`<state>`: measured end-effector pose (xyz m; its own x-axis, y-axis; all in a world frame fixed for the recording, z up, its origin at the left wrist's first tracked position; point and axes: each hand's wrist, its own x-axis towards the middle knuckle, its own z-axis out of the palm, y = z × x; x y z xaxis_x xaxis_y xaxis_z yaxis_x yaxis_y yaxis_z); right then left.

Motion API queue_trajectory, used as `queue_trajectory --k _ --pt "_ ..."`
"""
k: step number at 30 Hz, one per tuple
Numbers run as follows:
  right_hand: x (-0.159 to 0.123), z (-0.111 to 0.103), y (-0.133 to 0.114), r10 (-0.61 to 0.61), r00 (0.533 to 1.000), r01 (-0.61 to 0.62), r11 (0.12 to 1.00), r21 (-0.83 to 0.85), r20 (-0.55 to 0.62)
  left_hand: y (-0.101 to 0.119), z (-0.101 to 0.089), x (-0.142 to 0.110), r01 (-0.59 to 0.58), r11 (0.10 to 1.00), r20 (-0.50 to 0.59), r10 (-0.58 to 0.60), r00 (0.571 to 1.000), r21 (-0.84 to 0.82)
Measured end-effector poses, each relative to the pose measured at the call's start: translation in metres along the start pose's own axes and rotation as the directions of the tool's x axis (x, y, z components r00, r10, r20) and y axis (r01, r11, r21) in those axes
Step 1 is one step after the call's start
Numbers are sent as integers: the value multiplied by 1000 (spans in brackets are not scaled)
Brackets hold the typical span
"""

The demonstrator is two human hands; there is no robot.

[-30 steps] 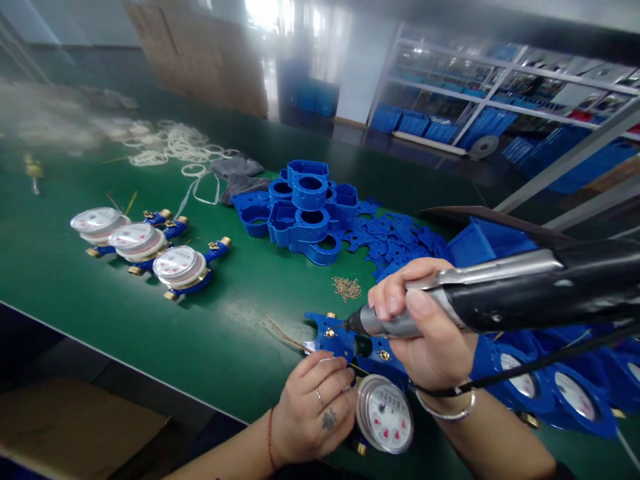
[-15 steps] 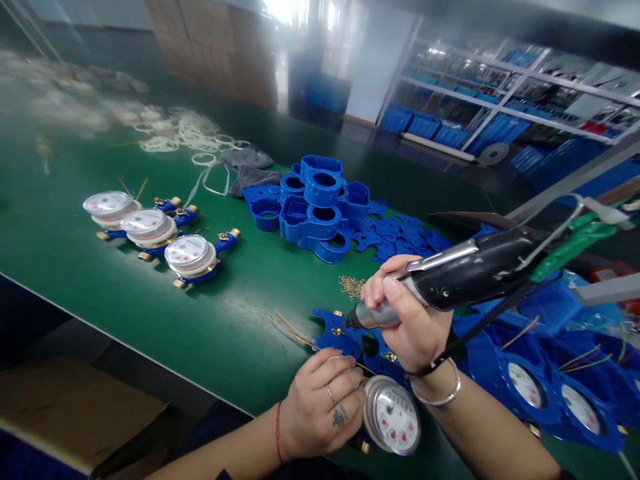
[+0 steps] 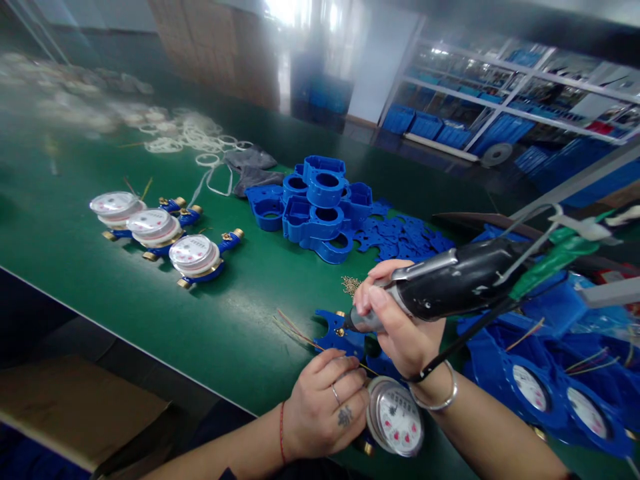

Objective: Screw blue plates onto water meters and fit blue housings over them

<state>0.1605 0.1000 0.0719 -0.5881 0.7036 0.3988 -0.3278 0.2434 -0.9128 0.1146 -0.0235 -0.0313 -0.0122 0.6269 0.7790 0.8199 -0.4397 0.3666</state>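
My right hand is wrapped round a black and grey electric screwdriver, held slanting down to the left. Its tip meets a flat blue plastic plate at a small brass-coloured spot; whether a screw sits there is hidden. Curled over the near edge of that plate and against the side of a water meter, my left hand steadies them. The meter has a round white dial with red marks. Thin coloured wires stick out past the left fingertips.
Three water meters stand at left. Stacked blue housings, loose blue plates and a pile of small screws lie beyond my hands. Assembled blue-cased meters sit at right. White rings lie farther back.
My right hand and the rear of the screwdriver have shifted a little left and down, with the tip staying at the blue plate. My left hand keeps its place on the meter.
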Motion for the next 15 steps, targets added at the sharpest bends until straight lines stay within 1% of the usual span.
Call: queue_trajectory --k 7,12,15 --pt "-5 4 -1 16 999 -14 999 -44 45 -1 0 -2 21 1000 19 -21 1000 -23" --pt "-2 9 -7 51 997 -44 991 -128 50 -2 -1 1 21 999 13 -21 1000 -28" --pt "0 10 -9 68 995 -59 989 -133 71 -1 -1 1 23 1000 13 -22 1000 -20"
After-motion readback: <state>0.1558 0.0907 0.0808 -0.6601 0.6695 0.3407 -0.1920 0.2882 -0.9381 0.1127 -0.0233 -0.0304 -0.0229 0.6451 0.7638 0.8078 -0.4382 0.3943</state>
